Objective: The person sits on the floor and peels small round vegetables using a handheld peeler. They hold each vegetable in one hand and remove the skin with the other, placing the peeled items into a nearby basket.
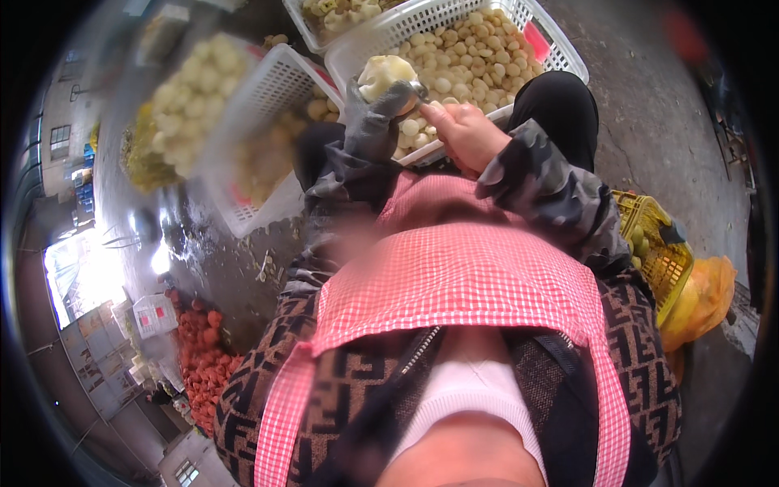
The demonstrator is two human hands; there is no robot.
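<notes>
My left hand, in a grey glove, grips a pale, cream-coloured peeled vegetable or fruit with an uneven, hollowed surface. My bare right hand is closed around a small tool whose rounded metal end meets the piece near my left thumb. Its handle is hidden in my fist, and I cannot tell its exact kind. Both hands are above the near side of a white perforated plastic crate. Many small, pale, rounded pieces fill that crate.
Another white crate with round pale produce stands at the left, beside a blurred heap of pale produce. A third crate holds knobbly pale pieces. Red mesh sacks lie behind left; a yellow basket and orange bag are at right.
</notes>
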